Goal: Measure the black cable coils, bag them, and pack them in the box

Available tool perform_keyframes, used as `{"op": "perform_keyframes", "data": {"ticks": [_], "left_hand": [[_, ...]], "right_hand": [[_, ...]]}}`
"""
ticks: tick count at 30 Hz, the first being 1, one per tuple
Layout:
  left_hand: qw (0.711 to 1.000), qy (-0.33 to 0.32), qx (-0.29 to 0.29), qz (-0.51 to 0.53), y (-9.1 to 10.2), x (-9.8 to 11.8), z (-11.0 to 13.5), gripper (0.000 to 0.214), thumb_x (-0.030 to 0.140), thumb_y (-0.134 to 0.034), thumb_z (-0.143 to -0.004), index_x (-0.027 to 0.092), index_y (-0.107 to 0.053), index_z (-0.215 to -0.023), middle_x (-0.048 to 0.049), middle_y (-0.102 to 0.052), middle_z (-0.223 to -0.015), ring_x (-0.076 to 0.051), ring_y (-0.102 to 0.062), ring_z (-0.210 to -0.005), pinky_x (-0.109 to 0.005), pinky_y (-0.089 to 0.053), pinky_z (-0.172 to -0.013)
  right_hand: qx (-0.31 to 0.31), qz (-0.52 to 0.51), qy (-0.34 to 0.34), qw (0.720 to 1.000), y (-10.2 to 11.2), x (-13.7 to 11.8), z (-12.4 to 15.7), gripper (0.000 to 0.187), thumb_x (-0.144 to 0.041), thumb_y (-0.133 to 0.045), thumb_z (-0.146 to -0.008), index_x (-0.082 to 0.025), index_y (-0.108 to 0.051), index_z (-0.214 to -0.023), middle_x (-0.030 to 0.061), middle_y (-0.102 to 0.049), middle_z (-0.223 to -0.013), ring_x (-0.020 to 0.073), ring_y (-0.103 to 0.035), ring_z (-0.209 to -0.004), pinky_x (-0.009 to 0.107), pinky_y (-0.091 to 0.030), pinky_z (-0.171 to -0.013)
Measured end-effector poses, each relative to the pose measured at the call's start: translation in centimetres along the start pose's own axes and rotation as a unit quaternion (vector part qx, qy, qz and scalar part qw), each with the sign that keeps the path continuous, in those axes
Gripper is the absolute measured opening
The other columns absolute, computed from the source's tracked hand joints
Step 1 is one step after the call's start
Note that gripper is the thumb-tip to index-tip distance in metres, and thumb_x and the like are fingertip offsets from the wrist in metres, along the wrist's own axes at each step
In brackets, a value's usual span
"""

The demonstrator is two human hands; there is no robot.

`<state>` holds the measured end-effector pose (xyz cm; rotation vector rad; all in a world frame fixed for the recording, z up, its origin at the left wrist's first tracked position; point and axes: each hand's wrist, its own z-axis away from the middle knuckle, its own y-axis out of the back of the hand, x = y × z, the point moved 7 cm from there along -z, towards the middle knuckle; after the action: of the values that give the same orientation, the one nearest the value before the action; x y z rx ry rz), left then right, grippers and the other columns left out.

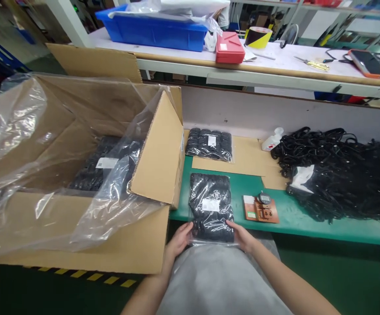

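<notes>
A clear plastic bag of black coiled parts [211, 188] with a white label lies at the green table's front edge, its near end close to my body. My left hand [180, 239] grips the bag's near left side, thumb on top. On the near right side my right hand [242, 236] holds the same bag, its thumb also on top. The fingers beneath are partly hidden. Behind it a second labelled bag of black coils [208, 144] rests on flat cardboard [245, 153]. An open carton [157, 162] with a plastic liner stands left, with similar labelled black bags inside.
A dial gauge on a brown block [263, 208] sits right of the bag. Farther right are a white bottle [273, 139] and a large heap of black cords [343, 175]. The shelf above carries a blue bin [153, 33], a red box [230, 48] and striped tape [258, 37].
</notes>
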<state>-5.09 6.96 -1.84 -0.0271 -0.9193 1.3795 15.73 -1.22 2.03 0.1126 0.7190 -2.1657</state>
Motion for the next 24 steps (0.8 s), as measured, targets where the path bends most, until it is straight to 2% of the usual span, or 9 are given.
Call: {"op": "perform_keyframes", "data": {"ticks": [5, 10, 15, 19, 24], "left_hand": [[0.998, 0.015, 0.006, -0.056, -0.2, -0.5, -0.8, 0.029, 0.035, -0.058, -0.092, 0.014, -0.061, -0.112, -0.0080, -0.066, -0.110, -0.020, -0.065, -0.092, -0.041, -0.055, -0.080], [0.984, -0.006, 0.099, -0.146, 0.3, 0.1, -2.2, 0.031, 0.033, -0.059, -0.092, 0.016, -0.059, -0.117, -0.0082, -0.062, -0.117, -0.023, -0.064, -0.098, -0.042, -0.055, -0.082], [0.965, -0.047, 0.151, -0.209, 1.2, 1.0, 0.3, 0.026, 0.031, -0.057, -0.093, 0.019, -0.061, -0.115, -0.0087, -0.061, -0.120, -0.021, -0.063, -0.099, -0.041, -0.055, -0.083], [0.960, -0.048, 0.142, -0.238, 0.9, 1.3, 1.3, 0.026, 0.031, -0.059, -0.092, 0.015, -0.060, -0.113, -0.0067, -0.064, -0.107, -0.018, -0.065, -0.085, -0.035, -0.057, -0.072], [0.961, -0.005, 0.079, -0.265, -0.9, 1.5, -0.5, 0.022, 0.031, -0.061, -0.091, 0.013, -0.063, -0.104, -0.0045, -0.066, -0.101, -0.018, -0.065, -0.084, -0.034, -0.057, -0.071]], "right_hand": [[0.030, 0.013, 0.000, 0.999, 0.6, -0.1, 0.1, 0.034, -0.038, -0.060, -0.088, -0.017, -0.061, -0.115, 0.0101, -0.077, -0.100, 0.0252, -0.073, -0.095, 0.040, -0.054, -0.090], [0.042, 0.030, 0.009, 0.999, 0.3, -0.4, 0.5, 0.034, -0.037, -0.066, -0.086, -0.014, -0.063, -0.111, 0.0110, -0.077, -0.097, 0.0251, -0.073, -0.094, 0.038, -0.054, -0.093], [0.031, 0.038, 0.023, 0.999, -0.3, -0.6, 0.8, 0.031, -0.036, -0.068, -0.085, -0.013, -0.066, -0.106, 0.0121, -0.078, -0.096, 0.0269, -0.073, -0.093, 0.040, -0.054, -0.093], [0.024, 0.047, 0.022, 0.998, -0.3, -0.7, 0.7, 0.033, -0.038, -0.068, -0.084, -0.012, -0.067, -0.105, 0.0138, -0.077, -0.097, 0.0281, -0.073, -0.095, 0.041, -0.054, -0.092], [0.013, 0.058, 0.023, 0.998, -0.1, -0.7, 0.6, 0.035, -0.041, -0.068, -0.085, -0.013, -0.067, -0.107, 0.0142, -0.077, -0.100, 0.0280, -0.072, -0.098, 0.042, -0.053, -0.094]]}}
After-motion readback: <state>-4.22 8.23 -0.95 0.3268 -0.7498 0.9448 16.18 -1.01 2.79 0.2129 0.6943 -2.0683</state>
